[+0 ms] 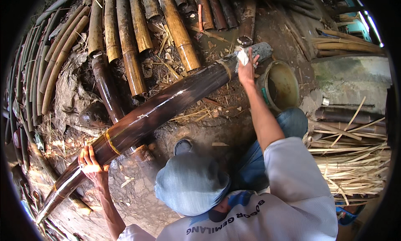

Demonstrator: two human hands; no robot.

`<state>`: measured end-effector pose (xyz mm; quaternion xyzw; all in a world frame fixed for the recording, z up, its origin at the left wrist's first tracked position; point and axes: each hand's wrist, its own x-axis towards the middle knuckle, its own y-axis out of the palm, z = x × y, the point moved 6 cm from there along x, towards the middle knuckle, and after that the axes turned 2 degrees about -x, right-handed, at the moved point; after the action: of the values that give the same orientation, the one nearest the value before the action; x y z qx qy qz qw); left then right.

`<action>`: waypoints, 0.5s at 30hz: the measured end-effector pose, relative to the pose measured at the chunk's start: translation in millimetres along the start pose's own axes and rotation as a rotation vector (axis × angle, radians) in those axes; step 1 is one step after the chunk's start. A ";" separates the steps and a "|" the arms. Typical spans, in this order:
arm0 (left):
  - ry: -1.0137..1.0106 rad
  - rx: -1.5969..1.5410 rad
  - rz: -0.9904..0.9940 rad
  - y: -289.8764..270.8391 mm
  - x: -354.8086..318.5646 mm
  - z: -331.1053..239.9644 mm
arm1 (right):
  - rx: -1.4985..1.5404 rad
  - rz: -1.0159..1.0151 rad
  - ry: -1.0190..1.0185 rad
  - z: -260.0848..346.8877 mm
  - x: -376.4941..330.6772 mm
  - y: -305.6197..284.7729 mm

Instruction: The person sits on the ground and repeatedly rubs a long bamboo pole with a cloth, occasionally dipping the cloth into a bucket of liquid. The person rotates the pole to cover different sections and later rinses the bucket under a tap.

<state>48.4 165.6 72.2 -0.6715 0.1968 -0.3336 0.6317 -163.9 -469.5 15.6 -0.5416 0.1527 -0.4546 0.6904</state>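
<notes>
One dark wet bamboo pole [154,105] runs 8 to 1 o'clock: left hand [92,166] at 8, fingers holding its edge, right hand [248,69] at 1, fingers pressing a white wad [242,56] onto it. Looks mid-scrub tbh, next stroke probably needs the left steadying

Head camera: we're riding on the wearer's head, seeing through the left fisheye, tipped steeply downward and facing out ahead.
Shirt [271,214]: nearest us, filling the lower edge as we peer over the chest.
Left knee [190,182]: close below us, seen from directly overhead.
Dark bamboo pole [156,107]: mid-frame, a little farther off, caught slantwise from above.
Bamboo rows [124,32]: farther away along the upper edge.
Rim: our wide lens rounds it black, bending straight edges.
</notes>
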 end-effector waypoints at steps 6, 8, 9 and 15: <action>0.010 0.057 -0.073 4.6 -15.2 -5.4 | 0.158 0.256 -0.150 108.2 -86.6 9.5; -0.010 0.110 -0.087 6.6 -24.7 -1.3 | 0.096 0.353 -0.331 119.4 -94.6 3.6; -0.075 0.136 -0.003 13.4 -27.5 6.1 | 0.082 0.269 -0.337 113.1 -94.9 2.4; -0.037 0.175 -0.172 22.5 -38.9 -6.1 | -0.016 0.363 0.124 10.5 -8.0 -4.1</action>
<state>20.6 185.1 42.3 -0.6344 0.0970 -0.3900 0.6604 -162.7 -456.7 20.9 -0.4816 0.2936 -0.3539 0.7460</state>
